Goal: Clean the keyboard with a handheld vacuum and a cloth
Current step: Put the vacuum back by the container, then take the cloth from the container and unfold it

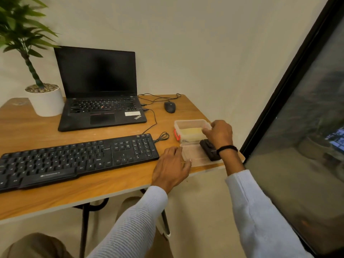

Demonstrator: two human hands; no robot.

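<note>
A black keyboard (74,159) lies along the front of the wooden table (115,185). To its right stands a clear plastic box (191,122) with a yellow cloth (191,133) inside. The box's clear lid (195,155) lies flat in front of it, and a small black handheld vacuum (209,149) rests on the lid. My left hand (171,164) lies on the table with its fingers on the lid's left edge. My right hand (219,135) reaches over the box's right rim, fingers curled at the cloth's edge; the grip itself is hidden.
An open black laptop (100,101) sits behind the keyboard. A black mouse (169,107) and its cable lie to the laptop's right. A potted plant (45,99) stands at the back left. A dark glass panel (301,127) runs close along the table's right edge.
</note>
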